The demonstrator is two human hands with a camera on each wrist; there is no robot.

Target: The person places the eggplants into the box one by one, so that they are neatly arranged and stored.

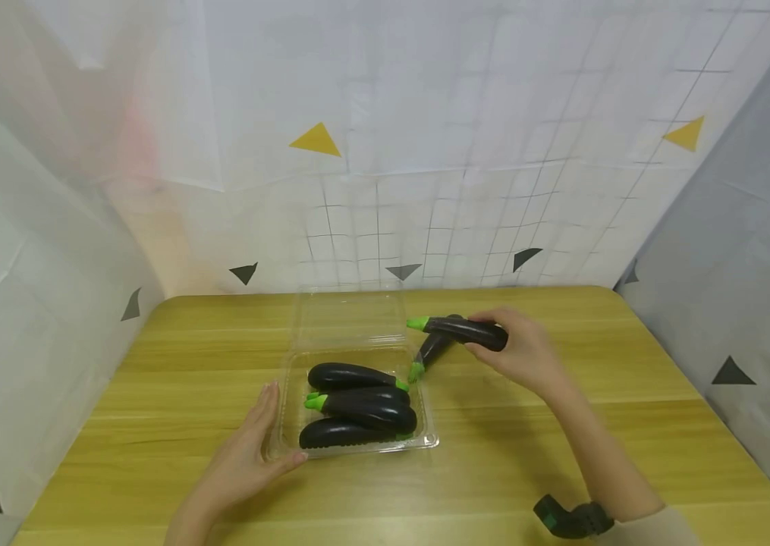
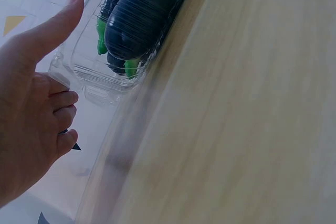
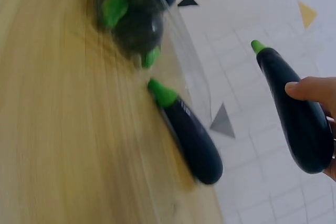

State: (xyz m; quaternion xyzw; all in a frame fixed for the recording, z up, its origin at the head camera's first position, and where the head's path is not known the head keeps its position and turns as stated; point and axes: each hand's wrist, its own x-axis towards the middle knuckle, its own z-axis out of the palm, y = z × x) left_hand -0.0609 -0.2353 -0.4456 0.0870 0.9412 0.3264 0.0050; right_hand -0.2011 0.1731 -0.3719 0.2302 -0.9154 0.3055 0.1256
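Observation:
My right hand [image 1: 517, 349] grips a dark purple eggplant [image 1: 460, 331] by its thick end, raised off the table, its green stem pointing left. Below it, another eggplant [image 3: 186, 137] lies on the table to the right of a clear plastic clamshell box [image 1: 428, 406]. Inside that box are several more eggplants [image 1: 367, 412], stems facing different ways. At the box's front left corner is my left hand [image 1: 241, 447], fingers along the left wall and thumb by the front edge. The left wrist view shows the thumb [image 2: 52, 30] extended beside the clear plastic.
The transparent lid [image 1: 350, 315] is folded back behind the box. A wooden table [image 1: 173, 379] carries everything, with white patterned sheets [image 1: 385, 189] standing behind and at both sides. A black device [image 1: 572, 518] is on the right wrist.

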